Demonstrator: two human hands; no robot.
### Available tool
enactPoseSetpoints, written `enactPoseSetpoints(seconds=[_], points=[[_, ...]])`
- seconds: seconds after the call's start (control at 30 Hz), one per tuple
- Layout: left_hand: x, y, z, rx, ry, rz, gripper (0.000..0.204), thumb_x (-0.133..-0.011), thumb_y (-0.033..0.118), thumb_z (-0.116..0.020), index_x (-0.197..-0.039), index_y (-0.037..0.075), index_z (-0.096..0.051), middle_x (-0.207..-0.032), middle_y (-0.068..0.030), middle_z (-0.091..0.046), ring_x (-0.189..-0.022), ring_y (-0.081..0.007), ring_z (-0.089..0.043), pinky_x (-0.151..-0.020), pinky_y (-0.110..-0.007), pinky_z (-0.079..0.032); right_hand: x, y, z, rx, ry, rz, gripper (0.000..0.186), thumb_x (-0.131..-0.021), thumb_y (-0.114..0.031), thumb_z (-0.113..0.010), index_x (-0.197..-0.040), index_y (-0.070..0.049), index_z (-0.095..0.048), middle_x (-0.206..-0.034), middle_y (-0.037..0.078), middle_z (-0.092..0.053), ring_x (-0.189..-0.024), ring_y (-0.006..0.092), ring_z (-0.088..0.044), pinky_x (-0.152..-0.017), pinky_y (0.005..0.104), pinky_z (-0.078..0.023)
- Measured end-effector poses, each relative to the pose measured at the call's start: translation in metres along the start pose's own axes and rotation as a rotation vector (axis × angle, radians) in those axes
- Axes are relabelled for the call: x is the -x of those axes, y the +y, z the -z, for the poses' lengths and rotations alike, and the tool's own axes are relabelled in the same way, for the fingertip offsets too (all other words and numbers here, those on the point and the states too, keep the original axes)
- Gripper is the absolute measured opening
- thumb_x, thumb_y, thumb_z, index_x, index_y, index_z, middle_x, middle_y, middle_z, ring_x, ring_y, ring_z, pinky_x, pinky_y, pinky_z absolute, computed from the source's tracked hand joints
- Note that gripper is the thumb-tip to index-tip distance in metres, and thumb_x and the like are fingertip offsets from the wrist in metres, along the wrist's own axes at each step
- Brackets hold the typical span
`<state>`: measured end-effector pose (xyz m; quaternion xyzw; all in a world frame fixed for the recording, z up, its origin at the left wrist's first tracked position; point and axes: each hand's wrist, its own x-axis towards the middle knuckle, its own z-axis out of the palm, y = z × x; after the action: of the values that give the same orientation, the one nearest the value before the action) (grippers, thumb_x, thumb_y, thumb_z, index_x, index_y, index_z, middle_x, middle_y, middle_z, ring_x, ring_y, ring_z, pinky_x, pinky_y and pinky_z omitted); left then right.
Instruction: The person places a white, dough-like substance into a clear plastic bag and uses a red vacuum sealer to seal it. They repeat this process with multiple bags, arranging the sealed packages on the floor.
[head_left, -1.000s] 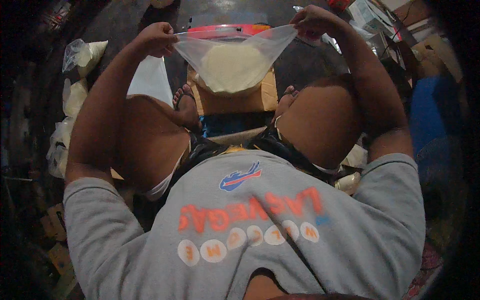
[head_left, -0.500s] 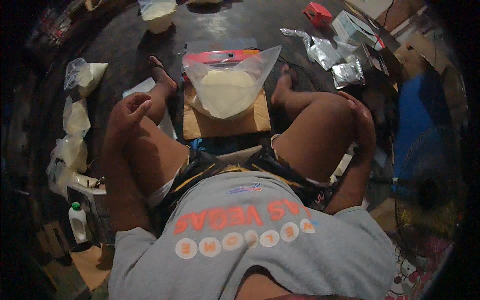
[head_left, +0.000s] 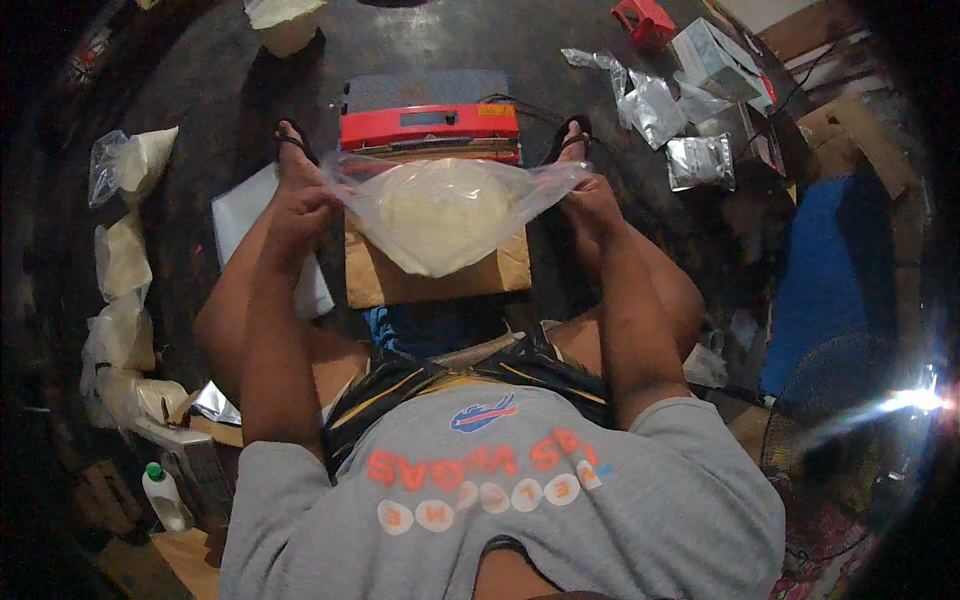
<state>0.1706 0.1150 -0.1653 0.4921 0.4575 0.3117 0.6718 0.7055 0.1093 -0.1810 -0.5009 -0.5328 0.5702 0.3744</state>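
Observation:
A clear plastic bag of pale yellow powder (head_left: 440,215) rests on a brown cardboard piece (head_left: 385,280) between my legs, its top edge stretched sideways. My left hand (head_left: 305,210) is closed on the bag's left corner, while my right hand (head_left: 590,200) grips the right corner. Just beyond the bag lies a red device with a long bar (head_left: 370,125), probably a bag sealer, with a cable at its right, standing on a grey board (head_left: 420,85).
Several powder bags (head_left: 125,245) line the left, near a white bottle (head_left: 165,495) and white sheets (head_left: 235,220). At right are silver pouches (head_left: 700,162), a box (head_left: 720,60), a red plastic item (head_left: 640,22), a blue board (head_left: 810,270) and a fan (head_left: 830,440). Another bag (head_left: 285,25) stands ahead.
A half second ago my hands rested by my knees, off the bag. Now both hold its corners again, with the top pulled wide and lower in view, nearer me than a second ago.

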Motion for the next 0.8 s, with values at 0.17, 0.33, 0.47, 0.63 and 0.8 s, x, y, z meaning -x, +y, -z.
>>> enactPoseSetpoints(seconds=[0.17,0.33,0.47,0.63,0.8], points=[[0.01,0.01,0.009,-0.044,0.258,-0.179,0.04,-0.097,0.018,-0.072,-0.133,-0.001,-0.066,-0.12,-0.0073,-0.074,-0.114,-0.0156,-0.064,-0.106,-0.031,-0.045,0.003,-0.002,0.017,-0.006,0.131,-0.114,0.034,-0.088,-0.02,-0.084,-0.114,-0.001,-0.075,-0.11,0.005,-0.075,-0.103,0.014,-0.068,-0.096,0.0302,-0.052],[0.004,0.038,-0.042,0.011,0.165,-0.299,0.03,-0.096,0.02,-0.073,-0.121,0.004,-0.074,-0.115,-0.0062,-0.075,-0.111,-0.0198,-0.068,-0.106,-0.036,-0.048,0.006,-0.032,-0.013,-0.161,0.207,-0.05,0.03,-0.087,-0.015,-0.084,-0.113,-0.001,-0.075,-0.112,0.006,-0.075,-0.107,0.0175,-0.069,-0.098,0.032,-0.052],[-0.041,0.054,-0.074,-0.572,0.003,-0.565,0.025,-0.093,0.021,-0.073,-0.115,0.01,-0.076,-0.108,-0.0105,-0.076,-0.102,-0.0278,-0.072,-0.094,-0.04,-0.054,-0.021,-0.037,-0.027,0.096,-0.089,0.29,0.035,-0.084,-0.011,-0.084,-0.116,-0.001,-0.074,-0.118,0.009,-0.074,-0.111,0.0196,-0.068,-0.099,0.0323,-0.051],[-0.058,0.063,-0.116,-0.741,-0.138,-0.512,0.036,-0.089,0.024,-0.077,-0.12,0.008,-0.072,-0.114,-0.0156,-0.073,-0.107,-0.0346,-0.069,-0.095,-0.041,-0.053,-0.022,-0.115,-0.114,0.691,-0.208,0.448,0.044,-0.079,-0.013,-0.086,-0.12,-0.005,-0.073,-0.115,0.014,-0.073,-0.107,0.0237,-0.069,-0.099,0.0335,-0.05],[-0.035,0.04,-0.065,-0.657,-0.092,-0.418,0.074,-0.081,0.029,-0.086,-0.143,0.002,-0.057,-0.145,-0.0179,-0.059,-0.136,-0.0328,-0.056,-0.115,-0.04,-0.041,-0.007,-0.07,-0.048,0.824,-0.105,0.335,0.055,-0.078,-0.02,-0.089,-0.128,-0.006,-0.069,-0.127,0.012,-0.068,-0.115,0.0219,-0.064,-0.101,0.0346,-0.049]])
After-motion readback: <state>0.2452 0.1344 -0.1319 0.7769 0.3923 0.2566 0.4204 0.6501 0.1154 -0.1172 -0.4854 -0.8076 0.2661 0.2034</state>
